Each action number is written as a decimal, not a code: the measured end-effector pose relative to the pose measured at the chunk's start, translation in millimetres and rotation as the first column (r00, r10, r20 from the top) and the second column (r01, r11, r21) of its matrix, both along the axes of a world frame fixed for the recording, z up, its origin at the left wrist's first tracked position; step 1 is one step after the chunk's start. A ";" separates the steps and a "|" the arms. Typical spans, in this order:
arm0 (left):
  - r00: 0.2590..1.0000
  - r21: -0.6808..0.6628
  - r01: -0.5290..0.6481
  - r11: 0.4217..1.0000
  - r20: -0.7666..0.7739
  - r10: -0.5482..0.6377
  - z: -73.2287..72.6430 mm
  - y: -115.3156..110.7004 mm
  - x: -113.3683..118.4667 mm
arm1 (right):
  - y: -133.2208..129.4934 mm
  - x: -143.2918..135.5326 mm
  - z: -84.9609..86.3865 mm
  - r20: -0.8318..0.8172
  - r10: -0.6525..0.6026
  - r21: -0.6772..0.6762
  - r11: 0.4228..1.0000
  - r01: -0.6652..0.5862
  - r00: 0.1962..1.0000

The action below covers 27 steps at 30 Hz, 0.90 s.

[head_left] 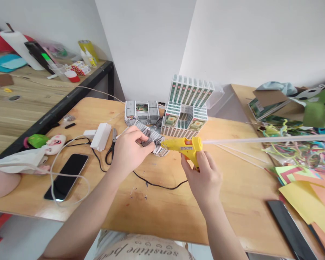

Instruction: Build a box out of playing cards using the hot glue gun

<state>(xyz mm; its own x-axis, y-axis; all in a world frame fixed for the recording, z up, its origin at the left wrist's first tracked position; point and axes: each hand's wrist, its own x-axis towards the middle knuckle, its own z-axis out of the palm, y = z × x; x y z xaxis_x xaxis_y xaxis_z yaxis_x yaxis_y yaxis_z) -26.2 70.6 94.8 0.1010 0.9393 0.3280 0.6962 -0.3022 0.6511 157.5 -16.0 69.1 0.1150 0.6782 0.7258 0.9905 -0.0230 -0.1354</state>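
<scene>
1. Wooden table (157,213) lay below the fingers (138,135).
2. Right hand (204,177) curled round glue gun (178,145).
3. Left hand (128,150), nearly closed, pinched grey patterned piece (152,136) beside nozzle (164,144).
4. Gluing seemed underway; next move needed steadiness.

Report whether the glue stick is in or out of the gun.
Partly in: the glue stick runs into the back of the gun, and a long length juts out rightward.

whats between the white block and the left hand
In the head view, the dark-handled scissors lie on the table between the white block and the left hand.
</scene>
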 end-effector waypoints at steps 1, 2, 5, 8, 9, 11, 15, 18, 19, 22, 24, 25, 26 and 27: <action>1.000 0.004 0.000 1.000 0.003 0.000 -0.2 0.1 -0.2 | 0.8 -0.5 1.5 0.012 -0.013 -0.002 1.000 0.013 1.000; 1.000 0.007 0.003 1.000 0.005 -0.003 -0.4 0.2 -0.3 | 1.5 -0.8 2.7 0.021 -0.023 -0.006 1.000 0.023 1.000; 1.000 0.018 0.007 1.000 0.006 -0.007 -0.6 0.5 -0.2 | 2.4 -0.5 3.4 0.031 -0.030 -0.011 0.999 0.030 0.999; 1.000 0.014 0.002 1.000 0.006 -0.002 0.2 0.7 0.3 | 2.4 0.3 -0.4 0.034 -0.025 0.010 1.000 0.024 0.999; 1.000 0.008 -0.001 1.000 0.009 0.001 0.6 0.7 0.5 | 2.4 0.3 -2.0 0.039 -0.024 0.013 1.000 0.024 0.999; 1.000 -0.001 -0.009 1.000 0.015 0.009 1.4 0.6 0.7 | 2.6 -0.2 -4.1 0.051 -0.029 0.020 0.999 0.028 0.998; 1.000 -0.008 0.000 1.000 0.014 0.000 2.0 0.6 1.3 | 3.5 -1.7 -3.4 0.065 -0.069 0.033 0.997 0.067 0.996; 1.000 -0.004 0.007 1.000 0.017 -0.007 1.6 0.7 1.6 | 3.6 -0.9 -1.8 0.057 -0.062 0.024 0.998 0.061 0.996; 1.000 -0.001 0.009 1.000 0.019 -0.009 1.4 0.7 1.6 | 3.4 -0.2 -1.9 0.053 -0.050 0.021 0.999 0.049 0.997; 1.000 0.005 0.015 1.000 0.022 -0.015 1.3 0.6 1.3 | 2.3 2.5 -3.6 0.042 -0.012 0.005 1.000 0.011 0.999; 1.000 0.005 0.017 1.000 0.017 -0.017 1.5 0.3 1.2 | 1.4 3.8 -5.0 0.040 0.005 -0.008 1.000 -0.005 0.999; 1.000 0.004 0.017 1.000 0.014 -0.017 1.7 0.2 1.1 | 1.0 4.2 -5.3 0.039 0.009 -0.012 1.000 -0.008 0.999; 1.000 0.002 0.016 1.000 0.013 -0.016 1.8 0.0 1.1 | 0.6 4.4 -5.3 0.033 0.011 -0.014 1.000 -0.011 0.999; 1.000 0.001 0.017 1.000 0.013 -0.017 1.9 -0.1 1.2 | 0.2 4.4 -5.0 0.025 0.013 -0.019 1.000 -0.012 1.000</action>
